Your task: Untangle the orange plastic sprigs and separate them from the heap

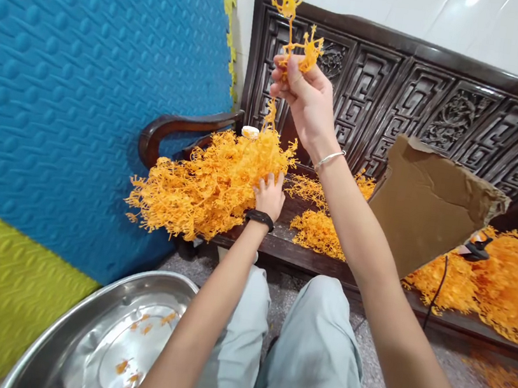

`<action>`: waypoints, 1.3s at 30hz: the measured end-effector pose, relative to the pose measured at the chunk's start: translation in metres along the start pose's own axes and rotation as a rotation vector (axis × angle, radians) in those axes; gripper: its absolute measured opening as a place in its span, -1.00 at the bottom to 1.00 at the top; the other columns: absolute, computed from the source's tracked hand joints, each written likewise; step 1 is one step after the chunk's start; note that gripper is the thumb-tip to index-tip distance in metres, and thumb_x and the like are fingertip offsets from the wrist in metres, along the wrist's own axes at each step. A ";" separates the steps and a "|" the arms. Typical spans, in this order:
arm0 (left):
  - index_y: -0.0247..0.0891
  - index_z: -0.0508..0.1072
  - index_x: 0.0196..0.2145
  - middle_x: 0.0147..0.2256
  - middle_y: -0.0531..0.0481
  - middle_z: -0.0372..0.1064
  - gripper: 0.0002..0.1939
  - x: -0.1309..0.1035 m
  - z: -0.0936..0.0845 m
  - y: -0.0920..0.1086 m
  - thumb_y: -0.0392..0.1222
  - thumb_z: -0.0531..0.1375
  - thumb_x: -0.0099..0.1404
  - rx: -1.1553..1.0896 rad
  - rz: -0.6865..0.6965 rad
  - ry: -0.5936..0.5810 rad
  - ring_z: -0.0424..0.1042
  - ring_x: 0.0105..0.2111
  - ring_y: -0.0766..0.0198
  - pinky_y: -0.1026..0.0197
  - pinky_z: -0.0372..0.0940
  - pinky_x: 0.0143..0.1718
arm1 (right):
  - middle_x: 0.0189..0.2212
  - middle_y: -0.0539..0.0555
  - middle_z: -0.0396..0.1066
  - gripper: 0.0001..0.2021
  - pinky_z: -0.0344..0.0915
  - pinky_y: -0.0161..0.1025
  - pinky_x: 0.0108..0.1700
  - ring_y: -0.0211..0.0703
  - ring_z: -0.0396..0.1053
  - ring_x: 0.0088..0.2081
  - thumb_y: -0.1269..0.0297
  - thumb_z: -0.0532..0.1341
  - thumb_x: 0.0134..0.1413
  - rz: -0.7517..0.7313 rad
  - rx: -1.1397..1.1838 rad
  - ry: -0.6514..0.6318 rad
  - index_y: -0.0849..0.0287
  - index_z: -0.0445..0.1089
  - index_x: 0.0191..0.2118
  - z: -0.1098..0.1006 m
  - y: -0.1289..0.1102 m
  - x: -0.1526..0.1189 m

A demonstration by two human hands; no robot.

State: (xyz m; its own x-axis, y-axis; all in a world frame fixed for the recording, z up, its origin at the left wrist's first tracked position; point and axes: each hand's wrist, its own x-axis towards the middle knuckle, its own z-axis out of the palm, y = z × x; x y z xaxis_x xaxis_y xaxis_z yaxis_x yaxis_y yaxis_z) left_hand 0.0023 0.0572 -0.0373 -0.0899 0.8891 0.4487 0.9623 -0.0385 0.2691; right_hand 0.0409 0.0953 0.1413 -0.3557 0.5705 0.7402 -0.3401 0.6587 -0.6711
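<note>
Right hand (pixel 307 98) up there, pinching a strand (pixel 289 7) at upper centre, seemingly linked to the pile (pixel 212 181) left of centre; left hand (pixel 268 199), fingers spread, on the pile's right edge.

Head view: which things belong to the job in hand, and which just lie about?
In use:
right hand, holding orange strand
left hand, on orange pile
perhaps metal basin, orange pieces inside

Probably just lying about:
cardboard
small white object
</note>
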 end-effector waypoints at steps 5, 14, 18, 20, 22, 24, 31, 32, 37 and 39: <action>-0.30 0.10 0.22 0.16 -0.28 0.10 -0.44 0.000 0.001 -0.001 -0.32 -0.08 0.25 0.028 0.016 -0.055 0.15 0.05 -0.15 -0.17 0.23 -0.04 | -0.36 0.00 0.36 -0.57 0.34 -0.32 -0.16 -0.29 0.34 -0.34 -0.19 0.23 -0.13 0.047 -0.051 0.073 0.08 0.30 -0.32 -0.003 0.004 0.001; -0.23 -0.09 0.28 0.20 -0.21 0.04 -0.43 -0.010 -0.020 0.001 -0.22 -0.13 0.32 -0.272 0.102 0.229 0.10 0.16 0.01 -0.03 0.23 0.05 | -0.45 -0.06 0.34 -0.79 0.37 -0.39 -0.20 -0.44 0.35 -0.46 0.38 -0.03 0.29 0.165 0.146 0.093 0.19 0.29 -0.34 0.002 -0.020 0.029; -0.38 -0.24 0.28 0.27 -0.26 -0.15 -0.30 -0.006 -0.039 -0.005 -0.18 -0.02 0.28 -0.399 -0.034 0.533 -0.16 0.28 0.14 0.01 -0.05 0.25 | -0.47 -0.09 0.34 -0.83 0.37 -0.43 -0.23 -0.48 0.33 -0.47 0.39 -0.03 0.30 0.188 0.147 0.084 0.21 0.26 -0.28 0.003 -0.020 0.032; -0.36 -0.22 0.28 0.29 -0.23 -0.20 -0.22 0.001 -0.044 -0.007 -0.13 0.08 0.23 -0.364 -0.012 0.467 -0.22 0.30 0.10 -0.02 -0.14 0.27 | -0.43 -0.07 0.35 -0.85 0.36 -0.42 -0.20 -0.46 0.34 -0.44 0.35 -0.01 0.29 0.185 0.180 0.059 0.19 0.27 -0.27 0.003 -0.018 0.030; -0.31 -0.11 0.27 0.31 -0.19 -0.23 -0.17 0.010 -0.044 -0.010 -0.11 0.17 0.15 -0.261 0.099 0.300 -0.29 0.31 -0.02 -0.10 -0.20 0.27 | -0.39 -0.07 0.37 -0.88 0.34 -0.43 -0.14 -0.47 0.34 -0.40 0.32 0.02 0.28 0.191 0.224 0.049 0.18 0.26 -0.24 0.001 -0.016 0.028; -0.26 -0.02 0.26 0.32 -0.17 -0.25 -0.21 0.020 -0.042 -0.014 -0.13 0.19 0.13 -0.149 0.181 0.160 -0.26 0.29 -0.10 -0.17 -0.19 0.24 | -0.39 -0.08 0.38 -0.90 0.32 -0.44 -0.09 -0.49 0.33 -0.38 0.29 0.06 0.27 0.211 0.256 0.058 0.18 0.24 -0.21 0.000 -0.012 0.026; -0.29 0.09 0.22 0.21 -0.25 0.05 -0.45 0.029 -0.036 -0.026 -0.23 -0.04 0.27 0.058 0.175 0.121 0.06 0.15 -0.12 -0.19 -0.01 0.10 | -0.40 -0.08 0.40 -0.91 0.34 -0.37 -0.02 -0.36 0.37 -0.30 0.22 0.14 0.17 0.186 0.254 0.113 0.08 0.32 -0.34 -0.005 -0.006 0.020; -0.30 0.10 0.21 0.18 -0.26 0.10 -0.47 0.026 -0.036 -0.027 -0.26 -0.07 0.28 0.082 0.193 0.129 0.08 0.14 -0.12 -0.19 0.00 0.09 | -0.41 -0.09 0.40 -0.89 0.34 -0.37 -0.02 -0.37 0.38 -0.31 0.26 0.11 0.19 0.177 0.279 0.122 0.07 0.33 -0.36 -0.006 -0.005 0.020; -0.32 0.05 0.24 0.07 -0.32 0.23 -0.45 0.000 -0.029 -0.039 -0.31 -0.13 0.29 0.164 0.276 0.139 0.14 0.09 -0.19 -0.24 0.03 0.02 | -0.46 -0.10 0.37 -0.81 0.36 -0.33 -0.05 -0.39 0.38 -0.39 0.32 0.05 0.21 0.215 0.363 0.174 0.11 0.33 -0.41 -0.009 -0.002 0.027; -0.33 -0.03 0.28 -0.02 -0.33 0.32 -0.42 -0.013 -0.016 -0.055 -0.29 -0.14 0.30 0.176 0.303 0.125 0.13 0.11 -0.19 -0.30 -0.06 0.07 | -0.46 -0.12 0.37 -0.83 0.36 -0.35 -0.05 -0.38 0.38 -0.38 0.33 0.06 0.19 0.187 0.395 0.240 0.08 0.31 -0.41 -0.012 -0.005 0.033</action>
State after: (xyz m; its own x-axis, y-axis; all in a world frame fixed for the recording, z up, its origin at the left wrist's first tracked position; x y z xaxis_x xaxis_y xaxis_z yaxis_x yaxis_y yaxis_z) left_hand -0.0537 0.0402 -0.0443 0.1860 0.7866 0.5888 0.9784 -0.2032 -0.0376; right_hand 0.0415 0.1171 0.1696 -0.2475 0.7883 0.5634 -0.6096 0.3252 -0.7229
